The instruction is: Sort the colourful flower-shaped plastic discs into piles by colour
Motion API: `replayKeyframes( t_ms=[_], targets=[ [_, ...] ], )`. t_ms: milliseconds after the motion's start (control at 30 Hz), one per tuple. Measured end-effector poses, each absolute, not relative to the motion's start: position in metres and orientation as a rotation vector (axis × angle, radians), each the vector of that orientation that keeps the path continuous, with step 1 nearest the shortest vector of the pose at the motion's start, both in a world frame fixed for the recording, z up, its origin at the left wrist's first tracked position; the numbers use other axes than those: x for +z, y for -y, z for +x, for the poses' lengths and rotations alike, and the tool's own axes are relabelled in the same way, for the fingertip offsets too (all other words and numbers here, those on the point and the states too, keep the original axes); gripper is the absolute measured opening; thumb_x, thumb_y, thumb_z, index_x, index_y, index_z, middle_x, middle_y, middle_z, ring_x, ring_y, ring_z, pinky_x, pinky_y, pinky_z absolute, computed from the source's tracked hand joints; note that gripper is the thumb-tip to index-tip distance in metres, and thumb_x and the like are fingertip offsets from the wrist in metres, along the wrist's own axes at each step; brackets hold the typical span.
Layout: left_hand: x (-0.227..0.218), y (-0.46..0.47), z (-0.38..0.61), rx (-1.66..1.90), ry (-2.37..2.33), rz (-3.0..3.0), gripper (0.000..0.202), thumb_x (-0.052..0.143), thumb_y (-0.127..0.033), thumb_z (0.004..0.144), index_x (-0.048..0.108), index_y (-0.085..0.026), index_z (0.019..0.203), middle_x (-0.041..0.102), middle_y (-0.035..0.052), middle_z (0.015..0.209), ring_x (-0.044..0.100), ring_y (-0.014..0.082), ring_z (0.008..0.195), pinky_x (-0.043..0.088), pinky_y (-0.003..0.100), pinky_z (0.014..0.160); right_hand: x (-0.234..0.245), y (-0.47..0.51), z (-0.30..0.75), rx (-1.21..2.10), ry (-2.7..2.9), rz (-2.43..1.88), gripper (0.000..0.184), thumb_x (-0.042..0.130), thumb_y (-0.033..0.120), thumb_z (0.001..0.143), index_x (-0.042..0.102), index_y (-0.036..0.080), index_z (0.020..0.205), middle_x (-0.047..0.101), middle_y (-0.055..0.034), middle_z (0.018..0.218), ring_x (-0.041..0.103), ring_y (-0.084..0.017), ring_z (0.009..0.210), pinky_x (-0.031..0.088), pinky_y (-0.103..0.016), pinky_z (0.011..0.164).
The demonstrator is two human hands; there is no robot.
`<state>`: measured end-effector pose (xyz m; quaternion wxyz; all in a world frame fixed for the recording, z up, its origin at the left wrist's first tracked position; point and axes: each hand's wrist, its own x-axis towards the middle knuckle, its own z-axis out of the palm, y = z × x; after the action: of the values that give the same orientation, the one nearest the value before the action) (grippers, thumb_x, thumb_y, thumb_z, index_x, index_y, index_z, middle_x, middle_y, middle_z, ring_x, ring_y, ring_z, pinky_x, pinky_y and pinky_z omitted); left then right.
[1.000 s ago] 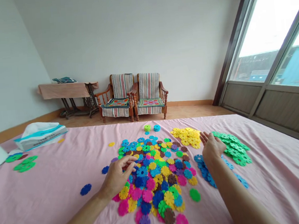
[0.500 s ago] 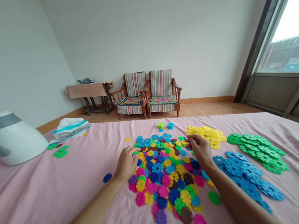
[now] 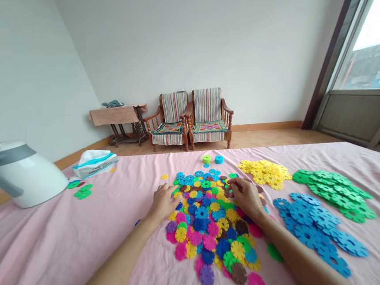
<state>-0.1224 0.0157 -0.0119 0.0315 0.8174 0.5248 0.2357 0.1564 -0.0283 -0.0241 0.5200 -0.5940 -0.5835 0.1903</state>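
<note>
Before me spreads a pile of flower-shaped plastic discs in mixed colours (image 3: 201, 212), loosely overlapping. My left hand (image 3: 163, 202) rests at the pile's left edge, its fingers stretched over the nearest discs and holding nothing that I can see. Across from it, my right hand (image 3: 247, 196) reaches into the upper right of the pile. Its fingers are bent but apart, close to a few brown and yellow discs. Sorted heaps lie to the right: yellow discs (image 3: 265, 173), green discs (image 3: 334, 192) and blue discs (image 3: 309, 227).
A pink cloth (image 3: 112, 238) covers the table. At left stand a white jug (image 3: 40, 177) and a tissue pack (image 3: 95, 163), with some green discs (image 3: 84, 191) nearby. Small lime (image 3: 206, 159) and blue (image 3: 219, 159) stacks sit beyond the pile. Two armchairs (image 3: 207, 110) stand behind.
My right hand has moved left, away from the yellow heap and further over the mixed pile. My left hand has stayed by the pile's left edge. The view has shifted slightly.
</note>
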Motion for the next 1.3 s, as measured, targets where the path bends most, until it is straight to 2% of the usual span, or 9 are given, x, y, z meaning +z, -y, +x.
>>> replayKeyframes(
  t_ms=[167,233,333,433,567,867,1067,1167,1300],
  targets=[
    [-0.005,-0.010,-0.119,0.818,-1.419,2.451,0.014,0.056,-0.023,0.074,0.066,-0.019,0.083,0.065,0.0042,0.089,0.058,0.0190,0.089,0.043,0.030,0.082,-0.019,0.033,0.152,0.523,1.410,-1.378,0.023,0.040,0.028,0.080,0.060,0.017,0.083,0.066,-0.0021,0.064,0.061,-0.015,0.053,0.048,-0.026,0.052],
    [-0.004,-0.010,-0.119,0.859,-1.411,2.382,0.015,0.050,-0.023,0.078,0.064,-0.018,0.077,0.065,0.0027,0.081,0.059,0.0160,0.078,0.046,0.027,0.074,-0.018,0.034,0.152,0.532,1.412,-1.375,0.022,0.040,0.028,0.080,0.059,0.018,0.083,0.066,-0.0019,0.064,0.061,-0.015,0.053,0.047,-0.026,0.051],
    [-0.008,-0.020,-0.121,0.929,-1.520,2.310,0.019,0.046,-0.016,0.077,0.064,-0.017,0.084,0.065,0.0034,0.085,0.060,0.0144,0.074,0.047,0.026,0.070,-0.019,0.033,0.151,0.532,1.425,-1.375,0.022,0.039,0.028,0.080,0.059,0.018,0.082,0.066,-0.0016,0.062,0.061,-0.016,0.054,0.047,-0.026,0.052],
    [-0.012,-0.037,-0.124,0.904,-1.603,2.389,0.022,0.051,-0.013,0.072,0.065,-0.016,0.089,0.065,0.0063,0.095,0.060,0.0178,0.088,0.046,0.029,0.082,-0.020,0.032,0.152,0.532,1.444,-1.375,0.021,0.039,0.028,0.080,0.058,0.019,0.081,0.066,-0.0019,0.063,0.061,-0.016,0.055,0.047,-0.026,0.053],
    [-0.011,-0.057,-0.124,0.783,-1.553,2.561,0.026,0.063,-0.022,0.070,0.068,-0.017,0.095,0.067,0.0064,0.094,0.058,0.0220,0.095,0.041,0.033,0.090,-0.021,0.032,0.152,0.518,1.465,-1.395,0.022,0.039,0.027,0.081,0.059,0.019,0.082,0.067,-0.0022,0.065,0.062,-0.017,0.057,0.046,-0.026,0.053],
    [0.002,-0.063,-0.117,0.550,-1.354,2.843,0.022,0.050,-0.027,0.084,0.067,-0.022,0.098,0.064,0.0053,0.090,0.057,0.0187,0.090,0.041,0.029,0.083,-0.023,0.032,0.153,0.470,1.505,-1.423,0.022,0.038,0.025,0.081,0.059,0.020,0.081,0.067,-0.0015,0.064,0.062,-0.017,0.059,0.046,-0.026,0.054],
    [-0.006,-0.054,-0.122,0.864,-1.509,2.728,0.026,0.040,-0.024,0.088,0.066,-0.022,0.085,0.061,0.0033,0.090,0.057,0.0147,0.084,0.043,0.023,0.075,-0.029,0.029,0.154,0.445,1.522,-1.426,0.022,0.038,0.023,0.080,0.059,0.021,0.082,0.066,-0.0008,0.065,0.063,-0.017,0.060,0.045,-0.025,0.055],
    [-0.005,-0.055,-0.129,1.137,-1.619,2.540,0.024,0.042,-0.028,0.086,0.064,-0.018,0.086,0.059,0.0041,0.089,0.057,0.0135,0.072,0.044,0.023,0.069,-0.029,0.029,0.154,0.432,1.544,-1.435,0.021,0.038,0.022,0.080,0.059,0.021,0.081,0.066,-0.0006,0.066,0.062,-0.016,0.059,0.044,-0.025,0.054],
    [0.004,-0.052,-0.128,1.307,-1.578,2.301,0.024,0.045,-0.031,0.083,0.063,-0.016,0.078,0.062,0.0019,0.076,0.056,0.0126,0.063,0.044,0.022,0.063,-0.027,0.031,0.155,0.397,1.566,-1.459,0.022,0.038,0.023,0.081,0.059,0.020,0.081,0.066,-0.0007,0.066,0.061,-0.016,0.059,0.043,-0.025,0.054]
  ],
)
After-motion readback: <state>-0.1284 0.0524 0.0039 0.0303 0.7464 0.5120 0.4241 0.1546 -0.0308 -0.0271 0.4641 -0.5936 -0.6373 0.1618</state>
